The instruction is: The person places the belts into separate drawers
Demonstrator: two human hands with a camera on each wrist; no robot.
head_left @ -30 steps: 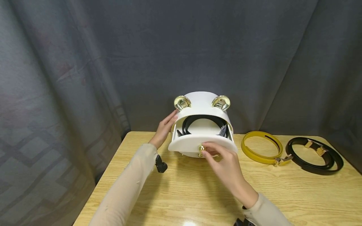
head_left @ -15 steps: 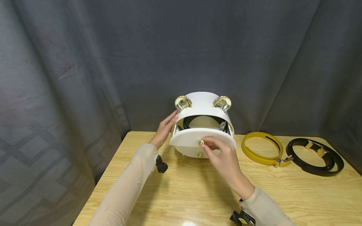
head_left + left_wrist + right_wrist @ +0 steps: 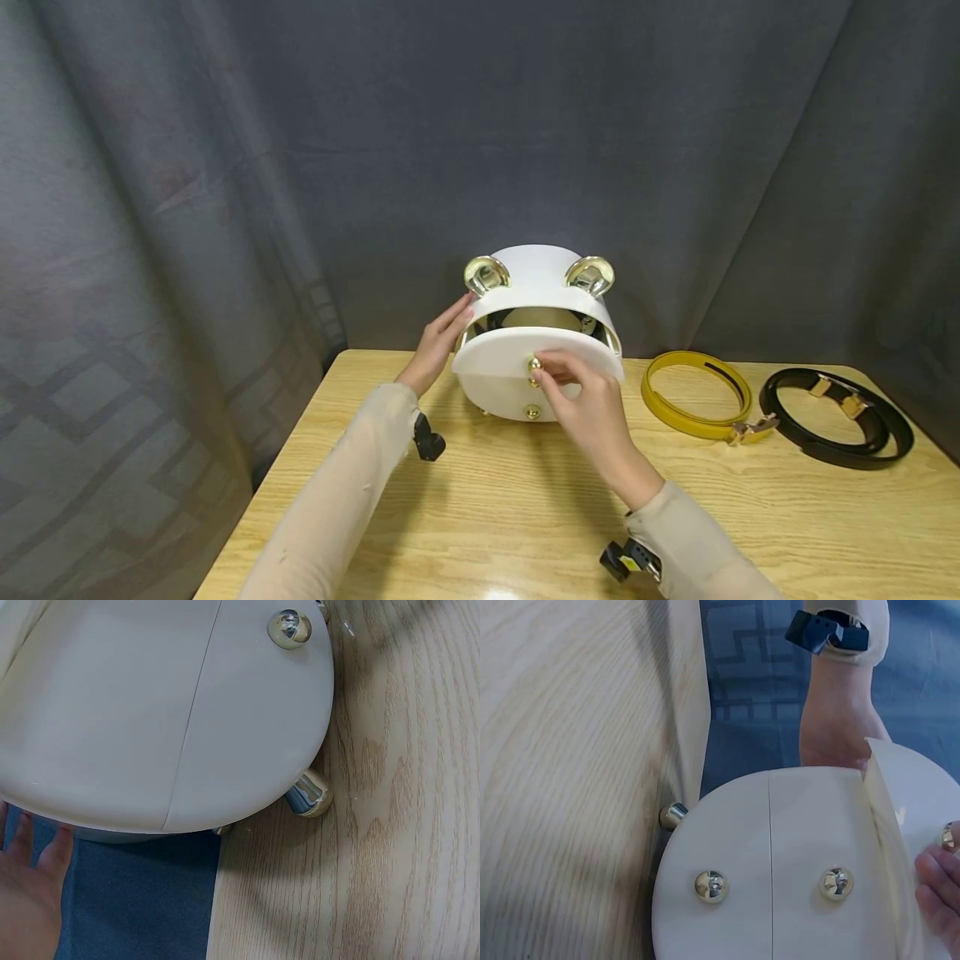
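Right hand (image 3: 588,408) pinches the drawer knob (image 3: 534,364) — drawer (image 3: 510,354) nearly closed. Left hand (image 3: 438,343), fingers straight, rests on the box (image 3: 536,271) side.

A round white drawer box (image 3: 536,333) with two gold ear-shaped handles on top stands at the centre of the frame on the far edge of the wooden table. Its top drawer (image 3: 537,350) is slightly open, front curved and white, with a small gold knob (image 3: 534,364). A second gold knob (image 3: 532,411) sits lower on the closed front beneath.
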